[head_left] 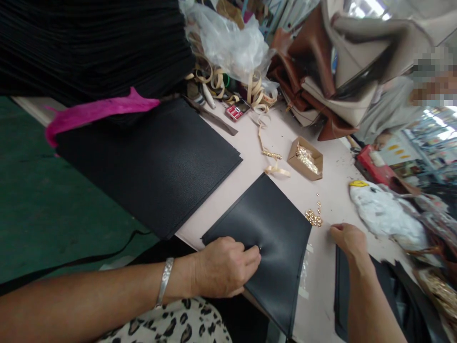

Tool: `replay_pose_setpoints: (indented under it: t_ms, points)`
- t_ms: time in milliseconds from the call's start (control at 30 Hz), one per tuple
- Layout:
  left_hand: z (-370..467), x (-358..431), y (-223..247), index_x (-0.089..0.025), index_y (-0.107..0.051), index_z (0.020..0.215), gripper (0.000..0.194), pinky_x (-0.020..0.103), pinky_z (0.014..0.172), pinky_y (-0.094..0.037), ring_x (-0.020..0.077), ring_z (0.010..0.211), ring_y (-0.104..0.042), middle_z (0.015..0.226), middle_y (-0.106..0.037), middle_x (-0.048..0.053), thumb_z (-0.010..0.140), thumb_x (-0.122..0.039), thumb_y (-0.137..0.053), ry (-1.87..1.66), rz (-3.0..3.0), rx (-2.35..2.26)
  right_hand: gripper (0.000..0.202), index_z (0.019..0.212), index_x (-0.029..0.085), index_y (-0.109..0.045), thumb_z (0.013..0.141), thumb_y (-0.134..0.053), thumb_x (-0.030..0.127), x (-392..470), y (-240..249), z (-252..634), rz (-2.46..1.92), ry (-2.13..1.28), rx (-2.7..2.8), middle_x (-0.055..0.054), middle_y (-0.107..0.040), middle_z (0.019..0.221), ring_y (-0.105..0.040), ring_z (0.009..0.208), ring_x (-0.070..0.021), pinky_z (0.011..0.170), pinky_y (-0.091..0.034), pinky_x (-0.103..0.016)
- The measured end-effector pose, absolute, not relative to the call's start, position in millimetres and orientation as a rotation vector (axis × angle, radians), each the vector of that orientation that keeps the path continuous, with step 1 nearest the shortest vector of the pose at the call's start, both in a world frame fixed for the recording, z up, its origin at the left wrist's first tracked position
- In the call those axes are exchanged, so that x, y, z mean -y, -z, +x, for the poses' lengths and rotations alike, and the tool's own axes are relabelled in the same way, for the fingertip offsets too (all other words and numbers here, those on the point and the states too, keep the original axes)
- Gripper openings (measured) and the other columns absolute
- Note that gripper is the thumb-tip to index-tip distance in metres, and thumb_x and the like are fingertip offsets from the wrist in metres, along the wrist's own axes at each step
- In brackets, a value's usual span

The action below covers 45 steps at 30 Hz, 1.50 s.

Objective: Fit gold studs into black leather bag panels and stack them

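A black leather-like panel [274, 224] lies on the pale table at its near edge. My left hand [228, 267], with a silver bracelet at the wrist, is closed on this panel. A tiny shiny spot shows at its fingertips, where the surface dimples. My right hand [350, 240] is closed, its fingertips pinched together just above the table; whatever they hold is hidden. Close to its fingertips lies a loose pile of small gold metal pieces [314, 218]. Beneath my right forearm sit more black panels [342, 295], partly covered by the arm.
A stack of black panels [153, 162] with a pink strip [107, 112] sits at left. Beyond are a small cardboard box [316, 174] of gold pieces, curled beige tape [255, 90], brown and cream bags [321, 81], and a white plastic bag [389, 214]. Another person is at far right.
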State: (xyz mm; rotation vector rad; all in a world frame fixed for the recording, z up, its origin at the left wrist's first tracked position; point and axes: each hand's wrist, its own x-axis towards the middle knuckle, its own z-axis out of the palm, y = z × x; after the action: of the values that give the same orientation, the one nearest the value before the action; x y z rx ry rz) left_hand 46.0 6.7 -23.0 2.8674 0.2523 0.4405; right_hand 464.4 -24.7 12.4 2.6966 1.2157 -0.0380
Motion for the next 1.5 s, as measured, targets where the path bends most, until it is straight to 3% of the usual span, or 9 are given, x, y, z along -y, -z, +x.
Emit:
replay_pose_setpoints:
  t_ms: [133,233,300,600,1067,1500]
  points:
    - [46,-8,23,-0.012,-0.060,0.121,0.051,0.035,0.052,-0.042,0.0189,0.070,-0.061,0.121,-0.066,0.014,0.082,-0.045,-0.070,-0.457,2.871,-0.216,0.043,0.110,0.016,-0.073,0.086,-0.050,0.043,43,-18,385,2.868,0.407,-1.386,-0.009,-0.078,0.087,-0.074,0.075,-0.0216,0.070,-0.056,-0.028]
    - [45,-8,23,-0.011,-0.059,0.122,0.053,0.037,0.051,-0.043,0.0194,0.070,-0.061,0.121,-0.066,0.013,0.083,-0.044,-0.070,-0.466,2.871,-0.215,0.043,0.101,0.015,-0.073,0.082,-0.062,0.052,60,-18,308,2.947,1.045,-1.667,-0.006,-0.075,0.078,-0.070,0.069,-0.0205,0.066,-0.055,-0.030]
    - [46,-8,22,-0.011,-0.059,0.122,0.051,0.038,0.051,-0.044,0.0194,0.069,-0.060,0.119,-0.066,0.011,0.084,-0.043,-0.068,-0.475,2.868,-0.238,0.037,0.094,0.017,-0.074,0.082,-0.065,0.051,68,-17,268,2.912,1.226,-1.750,-0.005,-0.073,0.073,-0.067,0.066,-0.0198,0.063,-0.052,-0.030]
    - [46,-6,26,-0.013,-0.061,0.116,0.038,0.036,0.051,-0.044,0.0190,0.069,-0.060,0.112,-0.066,0.010,0.088,-0.039,-0.060,-0.486,2.872,-0.239,0.024,0.093,0.022,-0.076,0.088,-0.059,0.039,64,-21,240,2.696,1.118,-1.858,-0.005,-0.077,0.091,-0.070,0.083,-0.0209,0.075,-0.050,-0.029]
    - [47,-6,29,-0.012,-0.062,0.117,0.031,0.036,0.049,-0.044,0.0184,0.067,-0.059,0.112,-0.067,0.009,0.094,-0.027,-0.048,-0.552,2.830,-0.244,0.020,0.080,0.019,-0.071,0.084,-0.055,0.031,34,-37,240,2.465,1.308,-1.597,0.000,-0.065,0.064,-0.057,0.061,-0.0147,0.057,-0.039,-0.026]
    - [46,-6,27,-0.012,-0.065,0.112,0.029,0.034,0.048,-0.042,0.0178,0.066,-0.058,0.118,-0.067,0.012,0.097,-0.022,-0.043,-0.586,2.807,-0.240,0.008,0.079,0.021,-0.057,0.080,-0.056,0.013,11,-42,240,2.314,1.259,-1.484,0.001,-0.066,0.062,-0.061,0.056,-0.0140,0.054,-0.041,-0.025]
